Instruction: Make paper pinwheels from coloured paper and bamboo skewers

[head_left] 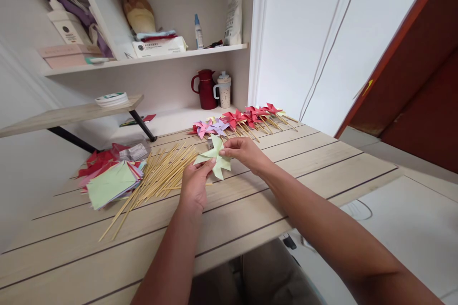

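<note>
- In the head view, our left hand [195, 183] pinches the light green paper pinwheel [218, 155] between thumb and fingers, near its centre.
- Our right hand [245, 152] grips the same pinwheel by a blade on its right side, so it sits between both hands, raised over the worktop [243, 219].
- Just left of our left hand we see a loose heap of thin wooden sticks [168, 171], lying crosswise over one another; their near ends crowd that side, and one stick runs behind the hand, its tip showing past it.
- Farther left of that hand, beyond the sticks, lies a stack of coloured paper [112, 183] with a green sheet on top, and behind it red paper [95, 167] and a clear packet [136, 151].
- Right behind the held pinwheel, a small grey object [210, 144] is partly hidden; we cannot tell what it is.
- Beyond both hands, a row of pinwheels on sticks [234, 118], mostly red, with pink and lilac at its left end, takes up the back of the worktop.
- Past that row from our hands stand a dark red jug [206, 93] and a speckled cup [224, 93].
- Left of and beyond our left hand, a raised wooden stand [78, 115] bears a white round object [111, 100].
</note>
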`<state>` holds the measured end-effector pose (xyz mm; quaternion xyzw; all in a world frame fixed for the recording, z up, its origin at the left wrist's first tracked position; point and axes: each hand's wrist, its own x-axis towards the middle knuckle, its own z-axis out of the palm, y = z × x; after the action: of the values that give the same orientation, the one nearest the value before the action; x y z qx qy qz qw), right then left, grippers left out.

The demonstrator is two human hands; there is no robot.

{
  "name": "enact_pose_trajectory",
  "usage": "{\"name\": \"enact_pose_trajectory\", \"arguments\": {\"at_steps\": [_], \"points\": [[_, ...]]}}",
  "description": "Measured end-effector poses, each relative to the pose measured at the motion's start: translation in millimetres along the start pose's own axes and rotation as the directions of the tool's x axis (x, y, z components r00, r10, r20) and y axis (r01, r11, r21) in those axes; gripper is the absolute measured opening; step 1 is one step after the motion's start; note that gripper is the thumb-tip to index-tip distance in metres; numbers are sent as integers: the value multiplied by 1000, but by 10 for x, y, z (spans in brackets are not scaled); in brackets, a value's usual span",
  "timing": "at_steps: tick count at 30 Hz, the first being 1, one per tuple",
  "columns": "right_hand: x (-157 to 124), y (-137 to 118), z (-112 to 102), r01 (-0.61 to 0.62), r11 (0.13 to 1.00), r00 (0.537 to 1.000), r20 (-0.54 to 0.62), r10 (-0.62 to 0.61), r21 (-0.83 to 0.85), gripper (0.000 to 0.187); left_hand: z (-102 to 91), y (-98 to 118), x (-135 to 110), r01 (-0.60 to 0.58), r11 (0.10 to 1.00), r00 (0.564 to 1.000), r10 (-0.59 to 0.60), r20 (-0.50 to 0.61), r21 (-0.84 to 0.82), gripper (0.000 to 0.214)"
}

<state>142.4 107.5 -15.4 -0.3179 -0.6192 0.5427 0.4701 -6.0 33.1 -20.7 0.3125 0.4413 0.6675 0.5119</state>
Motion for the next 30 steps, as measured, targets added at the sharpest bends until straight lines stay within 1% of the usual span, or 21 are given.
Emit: {"name": "enact_pose_trajectory", "arguments": {"at_steps": [6, 15, 18, 20, 24, 27, 30], "points": [[-14, -2, 16, -2, 1000, 999, 37, 2, -7, 35, 8, 9, -11, 14, 1000, 1000, -14, 6, -2, 44], [-33, -30, 58, 1, 997, 1000, 0, -1, -72, 43, -7, -4, -9, 23, 1000, 1000, -22, 10, -9, 45], [-37, -39, 64, 8, 993, 1000, -4, -9, -118, 44, -10, -5, -12, 18, 1000, 1000, -18, 2, -6, 45], [-43, -52, 67, 19, 983, 1000, -19, -22, -181, 43, -6, 0, -18, 10, 1000, 1000, -10, 3, -4, 46], [-58, -74, 74, 92, 939, 992, -55, -116, -331, 36, 9, 9, -25, -9, 1000, 1000, 9, 14, -2, 43], [-66, -75, 85, 153, 896, 975, -85, -206, -416, 32, 11, 4, -16, -17, 1000, 1000, 17, 12, -4, 42], [-69, -72, 97, 190, 860, 952, -126, -279, -473, 29, 0, -9, 3, -30, 1000, 999, 30, 26, -9, 42]]}}
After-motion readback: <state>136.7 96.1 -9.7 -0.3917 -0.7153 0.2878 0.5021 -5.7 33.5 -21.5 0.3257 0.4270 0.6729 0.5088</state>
